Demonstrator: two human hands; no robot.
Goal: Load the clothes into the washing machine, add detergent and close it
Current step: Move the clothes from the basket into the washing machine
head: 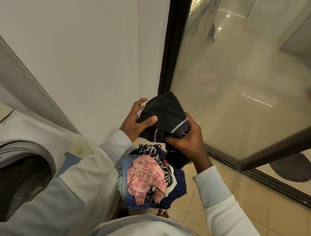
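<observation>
Black and soft, crossed by a thin silver-grey line of piping, the black garment (162, 114) is bunched into a rounded lump between both hands. The left hand (138, 121) grasps its left side, with the thumb laid flat on the front of the cloth and the fingers curled round behind. The right hand (186, 139) clutches the lower right edge from above, fingers closed over a gathered fold where the piping bends. Both wrists come out of white sleeves (218, 190) of a ribbed, textured knit.

Just below the hands lies the pile of clothes (146, 179), a crumpled heap. On top is a pink cloth printed with red squares, beside it a black-and-white leaf print, then dark navy, pale blue and a blue check at the near edge. What the heap rests in or on is hidden by the clothes themselves. The garment is held in the air above the heap's far end, close to the plain white wall (82, 44).

At the lower left, apart from the heap, stands the washing machine (41, 131), white-bodied, its round port ringed in smooth grey and dark inside. To the right, a glass door (240, 78) in a dark frame shows glossy reflections. Beige tiled floor (255, 213) runs beneath it, and an oval grey mat (291, 167) with a coarse weave shows by the door's lower frame.
</observation>
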